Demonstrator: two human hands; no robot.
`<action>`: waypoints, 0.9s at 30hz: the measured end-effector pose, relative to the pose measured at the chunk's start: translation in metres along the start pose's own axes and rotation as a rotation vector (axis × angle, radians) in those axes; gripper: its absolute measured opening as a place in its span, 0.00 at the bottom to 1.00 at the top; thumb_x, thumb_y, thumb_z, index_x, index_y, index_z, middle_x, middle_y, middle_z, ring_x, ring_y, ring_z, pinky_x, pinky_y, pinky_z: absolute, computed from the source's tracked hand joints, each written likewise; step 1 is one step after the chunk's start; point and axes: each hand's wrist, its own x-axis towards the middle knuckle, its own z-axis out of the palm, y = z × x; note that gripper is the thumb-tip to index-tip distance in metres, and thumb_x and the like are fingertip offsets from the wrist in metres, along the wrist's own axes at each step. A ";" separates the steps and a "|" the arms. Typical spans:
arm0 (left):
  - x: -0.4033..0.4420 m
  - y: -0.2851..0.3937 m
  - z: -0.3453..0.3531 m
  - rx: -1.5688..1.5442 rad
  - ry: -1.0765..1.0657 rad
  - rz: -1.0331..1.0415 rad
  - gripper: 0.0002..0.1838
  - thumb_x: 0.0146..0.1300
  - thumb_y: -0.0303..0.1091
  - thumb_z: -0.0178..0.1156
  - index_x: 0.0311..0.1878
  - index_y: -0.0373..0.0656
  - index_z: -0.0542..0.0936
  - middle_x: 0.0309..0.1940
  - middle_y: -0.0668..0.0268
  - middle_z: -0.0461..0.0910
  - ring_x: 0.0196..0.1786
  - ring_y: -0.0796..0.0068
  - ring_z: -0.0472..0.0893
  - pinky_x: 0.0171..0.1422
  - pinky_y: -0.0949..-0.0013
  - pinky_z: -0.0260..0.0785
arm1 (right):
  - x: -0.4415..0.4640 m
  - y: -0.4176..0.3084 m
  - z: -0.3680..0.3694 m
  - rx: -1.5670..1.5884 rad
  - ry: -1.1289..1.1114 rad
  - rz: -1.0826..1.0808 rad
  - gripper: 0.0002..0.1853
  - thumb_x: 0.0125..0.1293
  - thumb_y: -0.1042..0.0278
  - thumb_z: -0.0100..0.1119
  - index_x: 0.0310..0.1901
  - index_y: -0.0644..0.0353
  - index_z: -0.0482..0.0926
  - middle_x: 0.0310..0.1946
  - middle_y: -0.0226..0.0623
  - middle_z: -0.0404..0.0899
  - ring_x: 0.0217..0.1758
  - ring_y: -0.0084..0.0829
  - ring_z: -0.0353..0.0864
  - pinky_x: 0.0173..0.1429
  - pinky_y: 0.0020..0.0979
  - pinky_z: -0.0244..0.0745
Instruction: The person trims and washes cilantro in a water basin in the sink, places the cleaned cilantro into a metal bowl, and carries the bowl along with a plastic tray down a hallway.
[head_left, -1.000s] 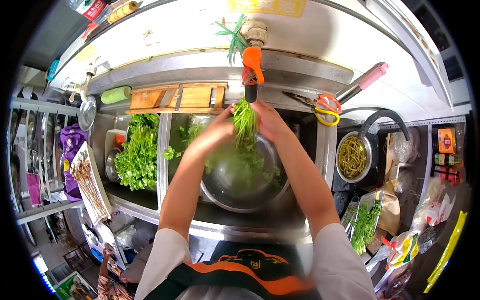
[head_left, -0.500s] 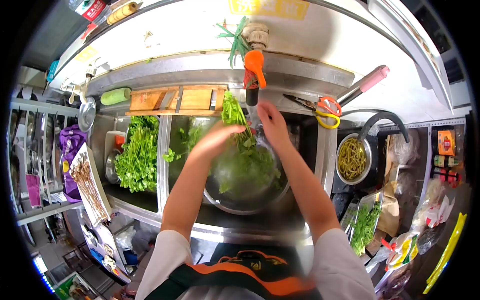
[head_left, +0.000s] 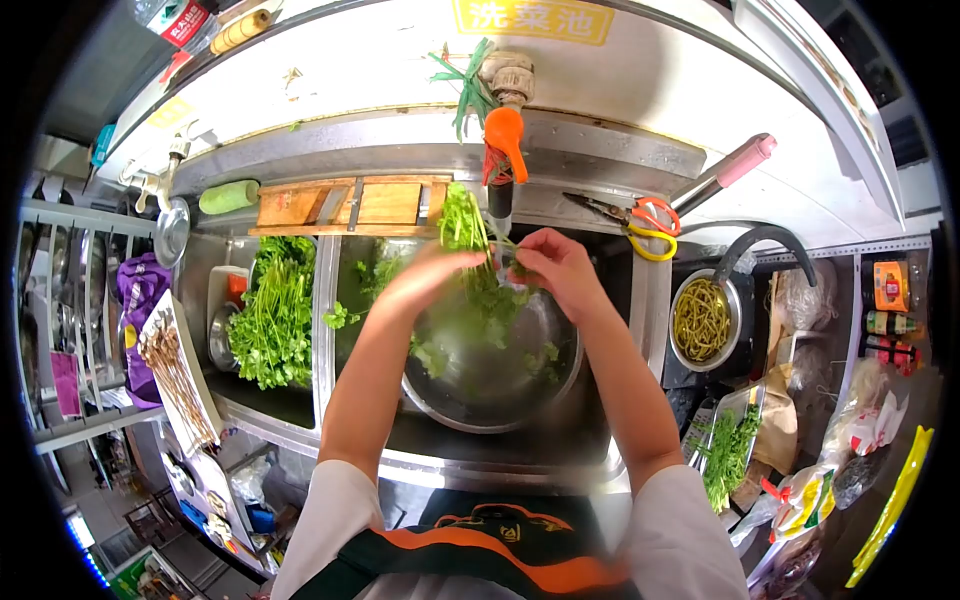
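My left hand (head_left: 440,272) is closed round a bunch of leafy greens (head_left: 462,220), which looks like cilantro, its stems pointing up and leaves hanging below. My right hand (head_left: 562,272) pinches a sprig of the same greens beside the bunch, just under the tap (head_left: 502,200). Water appears to run from the tap between my hands. Below them, a round metal basin (head_left: 490,415) sits in the sink, with some leaves over or in it; blur hides which. Another heap of greens (head_left: 272,320) lies in the left sink compartment.
A wooden slicer board (head_left: 390,203) and a green gourd piece (head_left: 229,195) lie along the back ledge. Scissors (head_left: 640,225) rest at the right of the tap. A pot of green beans (head_left: 702,320) and a tray of greens (head_left: 730,450) stand on the right.
My right hand has come down from beside the tap and now pinches a sprig. The bunch's leaves have drawn up and left, showing more of the basin.
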 end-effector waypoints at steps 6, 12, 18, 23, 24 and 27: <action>0.012 -0.014 -0.018 0.363 -0.008 -0.111 0.16 0.48 0.34 0.59 0.41 0.43 0.72 0.33 0.69 0.75 0.33 0.80 0.71 0.32 0.74 0.59 | 0.010 -0.039 -0.043 0.409 0.015 -0.002 0.04 0.57 0.72 0.50 0.32 0.62 0.69 0.26 0.34 0.72 0.31 0.29 0.74 0.38 0.30 0.72; 0.008 -0.019 -0.024 0.182 0.061 -0.180 0.16 0.50 0.33 0.57 0.42 0.38 0.71 0.36 0.64 0.75 0.37 0.76 0.73 0.38 0.73 0.65 | 0.001 -0.038 -0.101 0.431 0.126 -0.205 0.05 0.56 0.68 0.52 0.32 0.58 0.71 0.25 0.31 0.72 0.30 0.29 0.73 0.38 0.30 0.70; 0.012 -0.016 -0.016 0.026 -0.083 -0.065 0.15 0.51 0.36 0.56 0.41 0.39 0.72 0.36 0.66 0.75 0.38 0.76 0.73 0.37 0.75 0.66 | -0.017 0.025 -0.082 -0.984 0.338 -0.222 0.08 0.52 0.65 0.56 0.33 0.58 0.73 0.25 0.32 0.73 0.30 0.26 0.73 0.38 0.29 0.69; 0.010 0.000 0.003 -0.006 0.009 -0.026 0.15 0.52 0.35 0.55 0.42 0.40 0.73 0.34 0.65 0.76 0.38 0.76 0.74 0.36 0.75 0.66 | -0.004 0.026 -0.015 -0.628 -0.023 -0.186 0.08 0.52 0.72 0.57 0.33 0.64 0.71 0.26 0.33 0.74 0.28 0.22 0.73 0.34 0.23 0.69; 0.011 0.001 0.002 -0.014 0.015 -0.005 0.16 0.52 0.36 0.56 0.43 0.40 0.73 0.34 0.64 0.76 0.37 0.76 0.74 0.37 0.75 0.65 | 0.003 0.024 -0.015 -0.549 -0.061 -0.099 0.08 0.53 0.74 0.55 0.33 0.66 0.70 0.25 0.33 0.74 0.27 0.22 0.73 0.33 0.22 0.68; 0.014 0.005 -0.004 -0.035 -0.044 0.024 0.18 0.51 0.37 0.57 0.44 0.39 0.72 0.34 0.63 0.76 0.37 0.75 0.73 0.40 0.74 0.65 | 0.005 0.007 -0.025 -0.314 0.021 -0.081 0.07 0.53 0.73 0.55 0.33 0.65 0.71 0.22 0.31 0.73 0.24 0.19 0.71 0.32 0.19 0.67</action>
